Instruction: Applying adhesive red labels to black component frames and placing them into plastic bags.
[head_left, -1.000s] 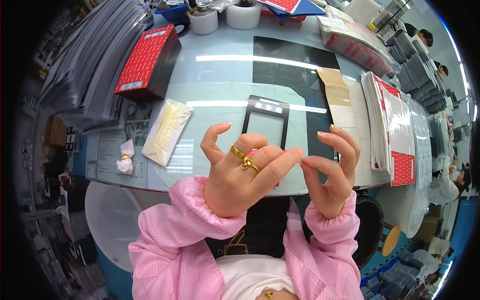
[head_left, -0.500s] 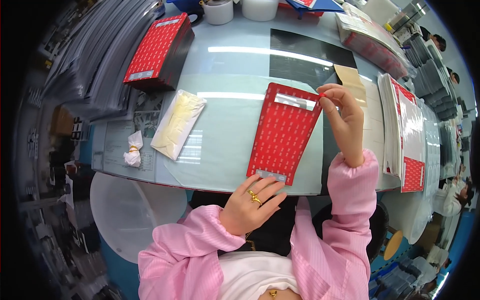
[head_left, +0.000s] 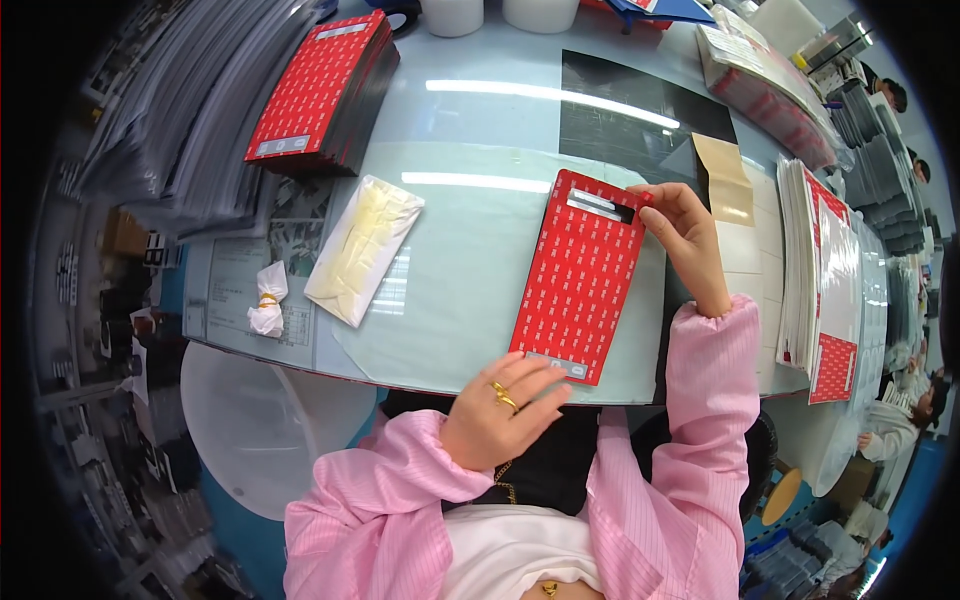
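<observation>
A long red sheet (head_left: 580, 275) patterned with small white marks lies flat near the frame's centre, tilted slightly rightward, a grey strip at each short end, its near end at the tabletop (head_left: 460, 260) edge

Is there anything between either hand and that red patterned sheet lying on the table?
Nothing visible. The left hand rests its fingertips on the near end of the red patterned rectangular sheet, and the right hand pinches its far right corner. The sheet lies flat on the pale glass-topped table, with nothing on top of it.
</observation>
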